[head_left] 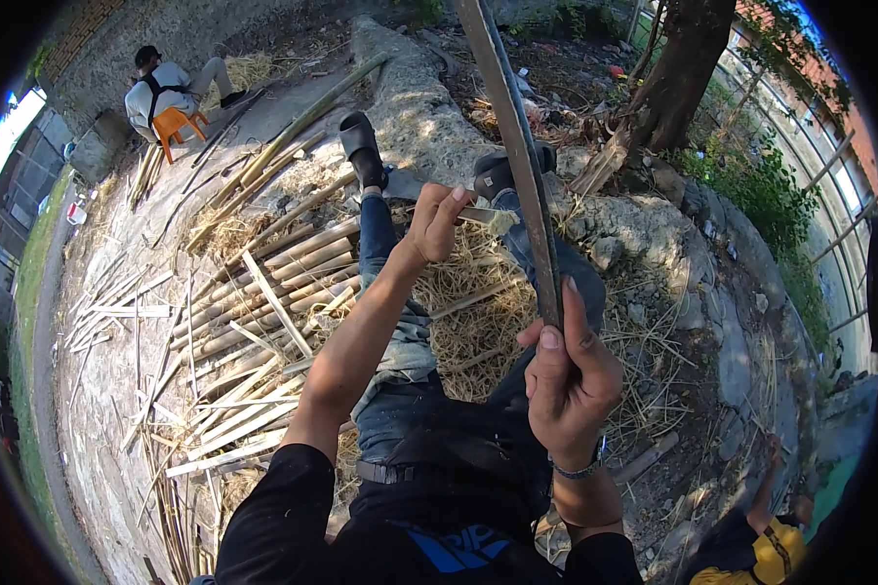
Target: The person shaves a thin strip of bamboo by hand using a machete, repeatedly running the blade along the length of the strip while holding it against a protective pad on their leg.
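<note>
My left hand (433,226) is closed around a short pale strip of split bamboo (480,214). Its frayed, whitish end sticks out to the right of my thumb, close beside the blade. In my right hand (574,375) is a machete (519,146), a long, dark, narrow blade with a bluish edge, held at its lower end. It rises steeply past the strip and runs out at the top. My thumb and index finger press on the blade near its base; any handle is hidden by my hand.
Bamboo poles (281,277) and split bamboo strips (239,439) lie at left. Shavings (468,336) pile between my legs. A tree trunk (688,68) stands beyond a rough stone ledge (410,107). One person (171,93) sits on an orange chair (173,125); another person (776,556) is at lower right.
</note>
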A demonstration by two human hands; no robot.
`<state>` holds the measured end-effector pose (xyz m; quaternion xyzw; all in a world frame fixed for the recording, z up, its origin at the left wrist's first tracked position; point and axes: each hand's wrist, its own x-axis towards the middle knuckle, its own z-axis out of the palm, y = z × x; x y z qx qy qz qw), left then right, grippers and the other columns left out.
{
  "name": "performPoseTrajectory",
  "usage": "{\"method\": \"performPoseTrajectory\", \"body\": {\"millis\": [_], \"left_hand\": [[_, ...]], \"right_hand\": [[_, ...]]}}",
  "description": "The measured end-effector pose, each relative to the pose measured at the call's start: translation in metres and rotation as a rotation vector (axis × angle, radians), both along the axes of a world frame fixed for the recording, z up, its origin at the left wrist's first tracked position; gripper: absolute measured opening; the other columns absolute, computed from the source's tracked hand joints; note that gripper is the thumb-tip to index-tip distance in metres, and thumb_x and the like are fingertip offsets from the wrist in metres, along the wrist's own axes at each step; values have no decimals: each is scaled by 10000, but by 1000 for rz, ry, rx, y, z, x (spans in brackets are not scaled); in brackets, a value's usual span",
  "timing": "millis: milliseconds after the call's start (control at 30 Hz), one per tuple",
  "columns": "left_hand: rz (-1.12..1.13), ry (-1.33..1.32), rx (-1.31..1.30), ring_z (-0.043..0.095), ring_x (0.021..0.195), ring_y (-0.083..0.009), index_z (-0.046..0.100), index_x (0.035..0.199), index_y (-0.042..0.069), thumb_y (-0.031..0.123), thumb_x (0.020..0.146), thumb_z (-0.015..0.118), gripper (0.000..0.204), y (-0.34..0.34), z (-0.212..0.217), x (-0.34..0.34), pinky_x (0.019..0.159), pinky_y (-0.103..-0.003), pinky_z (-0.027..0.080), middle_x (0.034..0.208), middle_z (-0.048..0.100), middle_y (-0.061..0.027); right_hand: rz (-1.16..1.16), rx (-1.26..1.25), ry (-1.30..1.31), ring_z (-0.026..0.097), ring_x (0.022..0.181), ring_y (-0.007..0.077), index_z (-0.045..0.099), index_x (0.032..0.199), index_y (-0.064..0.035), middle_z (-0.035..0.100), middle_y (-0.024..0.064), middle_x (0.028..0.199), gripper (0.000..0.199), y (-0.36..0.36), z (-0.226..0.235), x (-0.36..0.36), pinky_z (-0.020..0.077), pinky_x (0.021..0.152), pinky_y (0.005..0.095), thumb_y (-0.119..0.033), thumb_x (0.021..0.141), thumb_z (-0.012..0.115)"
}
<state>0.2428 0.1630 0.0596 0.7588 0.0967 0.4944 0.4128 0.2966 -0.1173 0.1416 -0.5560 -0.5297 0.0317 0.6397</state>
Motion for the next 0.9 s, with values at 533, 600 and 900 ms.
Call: {"method": "performPoseTrajectory", "body": {"millis": [533, 600, 900], "left_hand": [[158, -31, 331, 585, 593, -301, 717, 837, -41, 296, 982, 482, 436, 13, -28, 6, 639, -393, 436, 566, 566, -190], [113, -57, 794, 575, 806, -300, 640, 1044, -67, 15, 778, 714, 289, 22, -43, -9, 721, -396, 476, 977, 650, -167], [119, -77, 840, 595, 818, -272, 507, 1265, -74, 19, 860, 686, 452, 38, -43, -8, 730, -396, 484, 995, 685, -152]], "right_hand": [[43, -140, -6, 654, 639, 112, 593, 1414, 43, 706, 113, 789, 405, 11, -16, 4, 519, 586, 256, -21, 1015, 595], [57, -148, -2, 668, 653, 111, 602, 1408, 39, 715, 112, 792, 399, 7, -15, 2, 521, 597, 247, -34, 1016, 606], [63, 301, 59, 542, 546, 58, 476, 1514, 22, 679, 208, 868, 476, -16, 2, -4, 448, 444, 207, -19, 1040, 486]]}}
